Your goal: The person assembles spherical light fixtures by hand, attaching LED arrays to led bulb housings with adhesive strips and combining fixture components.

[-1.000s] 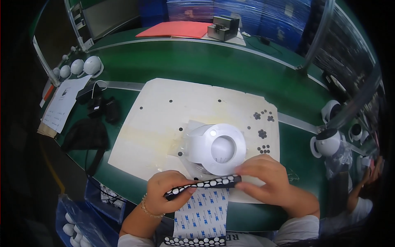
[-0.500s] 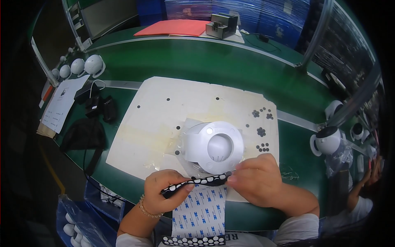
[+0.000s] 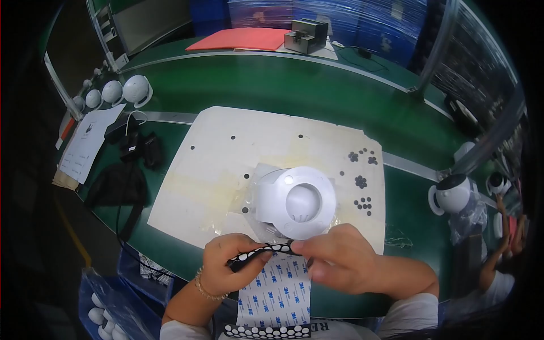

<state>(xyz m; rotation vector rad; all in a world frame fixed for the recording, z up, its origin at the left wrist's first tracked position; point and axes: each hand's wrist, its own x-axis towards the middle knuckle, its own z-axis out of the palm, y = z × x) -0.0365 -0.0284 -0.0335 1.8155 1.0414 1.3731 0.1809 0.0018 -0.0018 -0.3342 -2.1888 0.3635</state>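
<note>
A sheet of adhesive pads (image 3: 275, 294) is held up in front of me. Its white backing carries blue print, and black strips with white round spots show at its top and bottom edges. The fingers of my left hand (image 3: 229, 260) pinch the folded upper edge at its left end. My right hand (image 3: 345, 260) has its fingertips closed at the right end of that edge, where they partly hide it. Just beyond both hands, a white device with a ring-shaped base (image 3: 269, 195) lies on clear plastic, its ring facing up.
A pale board (image 3: 187, 187) lies under the device, with small dark round pads (image 3: 361, 182) clustered at its right. Black adapters (image 3: 133, 144) and a paper sheet (image 3: 88, 141) are at left, near a row of white round devices (image 3: 136, 89). Another white device (image 3: 453, 194) stands right.
My right hand has moved left along the strip, its fingers now further over the edge. The left hand has shifted only slightly right.
</note>
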